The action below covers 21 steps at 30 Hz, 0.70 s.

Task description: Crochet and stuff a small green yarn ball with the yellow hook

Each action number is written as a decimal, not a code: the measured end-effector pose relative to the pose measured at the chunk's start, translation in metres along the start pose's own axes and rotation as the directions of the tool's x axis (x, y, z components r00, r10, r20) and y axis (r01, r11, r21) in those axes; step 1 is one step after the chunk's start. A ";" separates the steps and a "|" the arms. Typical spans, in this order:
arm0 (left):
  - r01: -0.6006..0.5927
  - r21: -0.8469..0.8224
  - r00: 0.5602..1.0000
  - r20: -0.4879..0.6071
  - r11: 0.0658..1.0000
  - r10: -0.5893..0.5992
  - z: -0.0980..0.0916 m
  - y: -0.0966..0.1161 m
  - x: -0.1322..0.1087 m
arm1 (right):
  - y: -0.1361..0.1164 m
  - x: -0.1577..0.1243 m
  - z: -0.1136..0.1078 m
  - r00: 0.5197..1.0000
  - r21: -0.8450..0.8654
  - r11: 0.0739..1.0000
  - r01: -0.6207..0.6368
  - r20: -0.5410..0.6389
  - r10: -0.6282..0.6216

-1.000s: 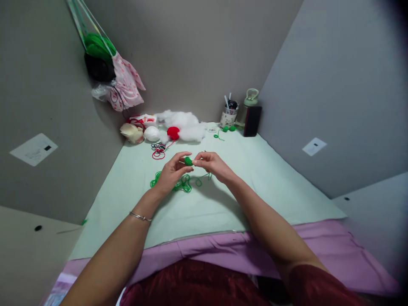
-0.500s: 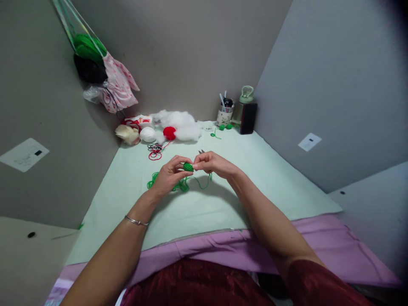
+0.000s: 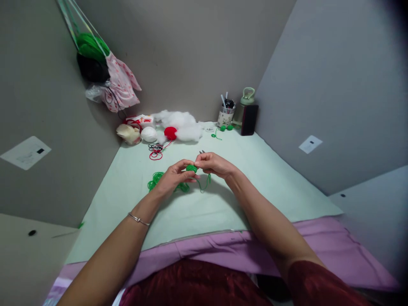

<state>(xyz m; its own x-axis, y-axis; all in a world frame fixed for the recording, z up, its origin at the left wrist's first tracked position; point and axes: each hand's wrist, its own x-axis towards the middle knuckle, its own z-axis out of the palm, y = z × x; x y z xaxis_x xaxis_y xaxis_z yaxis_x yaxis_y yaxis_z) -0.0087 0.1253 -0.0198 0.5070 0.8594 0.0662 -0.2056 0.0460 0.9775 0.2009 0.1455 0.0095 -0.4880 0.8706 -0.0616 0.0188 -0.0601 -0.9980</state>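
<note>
Pinching a small green crochet piece from the head view, I am gripping it with my left hand and right hand, fingers narrowly closed, just above the tablecloth. Loose green yarn is lying at eight o'clock; a red ball is sitting at eleven o'clock, well apart.

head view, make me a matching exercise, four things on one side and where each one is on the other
1 green crochet piece
2 red yarn ball
3 pink bag
4 water bottle

A hanging above the far left corner of the table
B standing in the table's far right corner
C beside the white stuffing
D pinched between left hand and right hand

Pairs: 1-D, 2-C, 3-A, 4-B
</note>
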 end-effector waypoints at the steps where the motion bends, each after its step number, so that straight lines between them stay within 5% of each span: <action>1: 0.024 -0.018 1.000 0.013 1.000 -0.023 -0.001 0.000 0.000 | 0.001 0.000 0.000 1.000 -0.001 1.000 0.009 0.002 -0.009; 8: 0.094 -0.151 0.994 0.062 0.984 -0.085 -0.009 0.010 -0.001 | 0.002 -0.003 0.003 0.995 0.029 0.996 0.090 0.042 -0.091; 13: -0.102 -0.314 0.982 -0.181 0.944 0.046 -0.043 0.024 0.004 | -0.003 -0.009 -0.009 0.993 0.047 0.995 0.082 0.083 -0.086; 17: -0.323 -0.376 0.878 -0.462 0.868 0.127 -0.084 0.033 0.009 | -0.011 -0.016 -0.021 0.985 0.059 0.984 0.167 0.020 -0.169; 21: -0.462 -0.355 0.754 -0.639 0.813 0.150 -0.116 0.033 0.012 | -0.019 -0.022 -0.039 0.919 0.081 0.929 0.360 -0.202 -0.339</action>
<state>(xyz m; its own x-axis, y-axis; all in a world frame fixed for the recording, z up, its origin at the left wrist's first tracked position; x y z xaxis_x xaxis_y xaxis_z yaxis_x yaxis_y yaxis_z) -0.1068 0.1958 -0.0102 -0.1835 0.9807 0.0683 -0.6985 -0.1789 0.6929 0.2451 0.1464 0.0297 -0.2784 0.9192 0.2786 -0.2287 0.2183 -0.9487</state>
